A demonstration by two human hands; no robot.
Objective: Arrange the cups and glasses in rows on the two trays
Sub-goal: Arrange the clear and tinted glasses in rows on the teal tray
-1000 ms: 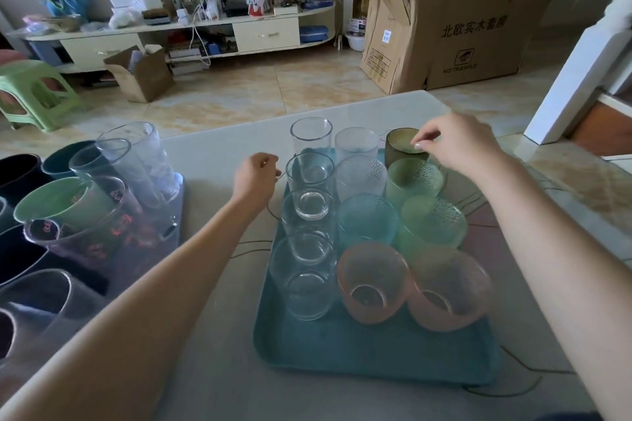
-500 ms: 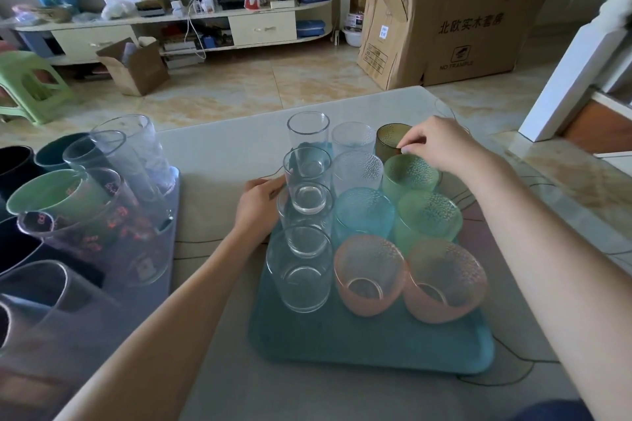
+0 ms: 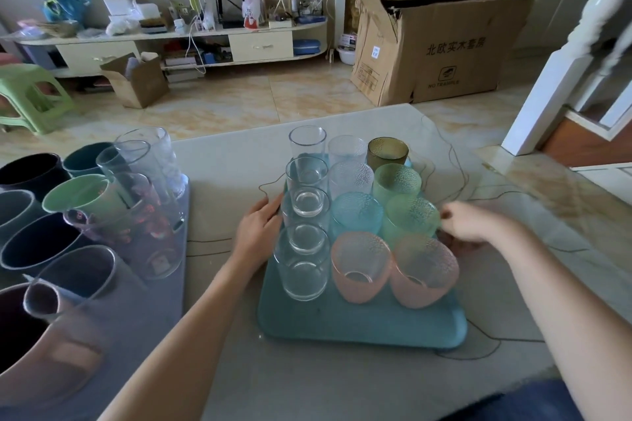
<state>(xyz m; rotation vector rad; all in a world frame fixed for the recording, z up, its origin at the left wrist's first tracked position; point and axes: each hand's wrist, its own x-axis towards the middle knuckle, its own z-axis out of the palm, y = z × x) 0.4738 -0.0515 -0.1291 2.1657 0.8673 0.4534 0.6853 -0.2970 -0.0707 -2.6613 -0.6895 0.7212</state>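
Observation:
A teal tray (image 3: 359,325) lies in the middle of the table with glasses in three rows. Clear glasses (image 3: 304,263) fill its left row. Textured clear, teal (image 3: 355,212) and pink glasses (image 3: 359,267) fill the middle row. A dark olive glass (image 3: 388,152), two green glasses (image 3: 412,219) and a pink one stand on the right. My left hand (image 3: 256,229) grips the tray's left rim. My right hand (image 3: 475,225), blurred, curls round the right rim beside the green glass. A grey tray (image 3: 154,301) at left carries mugs and tall glasses.
The pale table (image 3: 232,161) ends just behind the teal tray. On the floor beyond stand a big cardboard box (image 3: 441,48), a small open box (image 3: 136,82) and a green stool (image 3: 30,96). A white door frame (image 3: 547,92) rises at the right.
My right hand has left the dark olive glass and come down to the tray's right rim. My left hand has moved onto the tray's left rim.

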